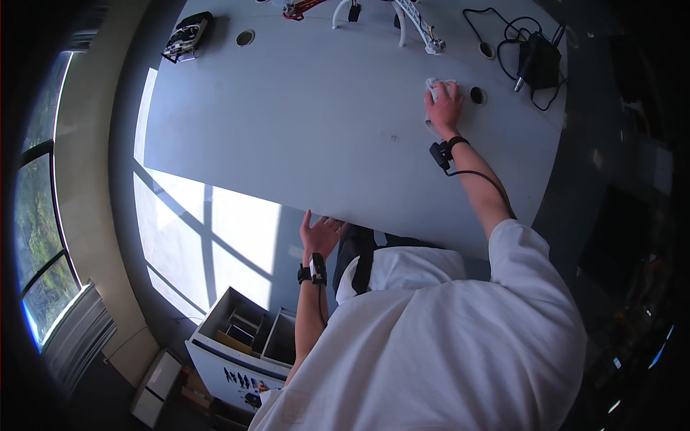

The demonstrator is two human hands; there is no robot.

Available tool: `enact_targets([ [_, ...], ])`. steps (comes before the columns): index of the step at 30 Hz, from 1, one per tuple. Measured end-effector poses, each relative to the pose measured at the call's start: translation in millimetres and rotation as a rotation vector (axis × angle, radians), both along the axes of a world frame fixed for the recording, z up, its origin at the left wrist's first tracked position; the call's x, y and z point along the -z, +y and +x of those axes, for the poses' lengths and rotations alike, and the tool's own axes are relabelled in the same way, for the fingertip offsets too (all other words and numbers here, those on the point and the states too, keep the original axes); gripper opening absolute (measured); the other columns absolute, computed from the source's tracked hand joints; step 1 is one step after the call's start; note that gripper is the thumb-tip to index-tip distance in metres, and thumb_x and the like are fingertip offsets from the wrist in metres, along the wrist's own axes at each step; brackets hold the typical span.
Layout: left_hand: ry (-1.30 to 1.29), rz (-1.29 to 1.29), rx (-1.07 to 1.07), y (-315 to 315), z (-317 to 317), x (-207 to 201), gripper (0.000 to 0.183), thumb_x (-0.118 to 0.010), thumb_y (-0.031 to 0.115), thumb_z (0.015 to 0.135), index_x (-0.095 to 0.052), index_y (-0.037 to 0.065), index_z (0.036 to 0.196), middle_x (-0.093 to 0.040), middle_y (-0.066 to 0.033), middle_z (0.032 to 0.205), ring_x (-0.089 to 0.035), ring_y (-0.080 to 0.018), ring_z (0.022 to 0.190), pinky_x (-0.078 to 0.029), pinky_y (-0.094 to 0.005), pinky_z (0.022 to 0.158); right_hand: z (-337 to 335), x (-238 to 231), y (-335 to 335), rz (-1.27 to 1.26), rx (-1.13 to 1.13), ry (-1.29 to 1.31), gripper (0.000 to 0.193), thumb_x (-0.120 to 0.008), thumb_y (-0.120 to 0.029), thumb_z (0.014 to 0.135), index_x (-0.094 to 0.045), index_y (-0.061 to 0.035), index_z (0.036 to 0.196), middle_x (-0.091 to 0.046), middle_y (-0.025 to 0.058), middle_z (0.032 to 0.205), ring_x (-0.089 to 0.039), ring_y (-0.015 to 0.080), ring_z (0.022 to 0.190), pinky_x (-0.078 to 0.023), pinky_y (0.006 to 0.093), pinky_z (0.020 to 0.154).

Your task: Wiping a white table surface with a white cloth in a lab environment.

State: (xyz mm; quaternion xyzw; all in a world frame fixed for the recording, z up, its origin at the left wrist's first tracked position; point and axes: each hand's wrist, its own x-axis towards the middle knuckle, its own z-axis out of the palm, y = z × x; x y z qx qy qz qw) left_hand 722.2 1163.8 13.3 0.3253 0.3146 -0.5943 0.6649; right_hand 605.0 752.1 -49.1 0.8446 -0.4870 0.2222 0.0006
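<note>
R hand (444, 106) is on the white cloth (430, 83), far half of the table (287, 108), over twd the R edge, just L of a dark round hole (478, 95). Its fingers are bent & closed down on the cloth, w/ bits of white showing past the fingertips & by the wrist; can't tell how tight the hold is. L hand (323, 235) is at the near edge, fingers part spread, nothing seen in it; can't tell if it touches the edge.

Progress, best guess: partway. Done: cloth's out & down on the tabletop, under the hand. Left: cloth not yet let go or put away, & a faint smudge (392, 136) shows L of the R hand, a bit closer to the near edge, so that bit prob. isn't dealt with. Can't tell which other parts the cloth has been over, b/c most of the top looks alike.

Other stuff sits round the sides: drone frame (415, 20) at the far edge, black power adapter (539, 61) w/ cable nr the far R corner, dark gadget (188, 36) nr the far L corner.
</note>
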Motion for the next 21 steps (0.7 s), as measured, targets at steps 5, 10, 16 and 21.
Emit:
enact_targets([
  [5, 0.030, -0.011, -0.039, 0, 0, 0, 0.094, -0.040, 0.053, 0.087, 0.006, -0.010, 0.139, 0.000, -0.0272, 0.148, -0.006, -0.0343, 0.139, -0.008, -0.0435, 0.112, 57, 2, 73, 0.158, -0.357, -0.057, 0.022, -0.066, -0.026, 0.074, -0.060, -0.0151, 0.092, -0.049, 0.0062, 0.113, -0.047, 0.0288, 0.102, -0.040, 0.0433, 0.087],
  [10, 0.057, 0.041, -0.094, 6, -3, 8, 0.093, -0.036, 0.057, 0.087, 0.006, -0.007, 0.140, 0.001, -0.0250, 0.148, -0.003, -0.0333, 0.139, -0.007, -0.0450, 0.112, 90, -1, 179, 0.288, -0.667, -0.032, 0.028, -0.067, -0.028, 0.072, -0.062, -0.0167, 0.097, -0.048, 0.0027, 0.115, -0.047, 0.0304, 0.100, -0.044, 0.0404, 0.084],
  [16, 0.052, 0.040, -0.201, 6, -11, 10, 0.091, -0.030, 0.062, 0.087, 0.002, -0.002, 0.142, -0.001, -0.0222, 0.149, -0.004, -0.0320, 0.139, -0.009, -0.0468, 0.112, 93, 5, 265, 0.314, -0.973, 0.006, 0.032, -0.069, -0.032, 0.070, -0.062, -0.0226, 0.100, -0.046, -0.0004, 0.119, -0.047, 0.0286, 0.099, -0.045, 0.0410, 0.086],
  [21, -0.031, -0.003, -0.201, 4, -16, 10, 0.089, -0.027, 0.064, 0.087, -0.002, -0.002, 0.143, -0.005, -0.0224, 0.149, -0.009, -0.0329, 0.139, -0.010, -0.0471, 0.111, 63, 0, 263, 0.267, -1.119, -0.007, 0.034, -0.074, -0.029, 0.064, -0.063, -0.0220, 0.096, -0.047, -0.0027, 0.116, -0.047, 0.0258, 0.098, -0.045, 0.0379, 0.085],
])
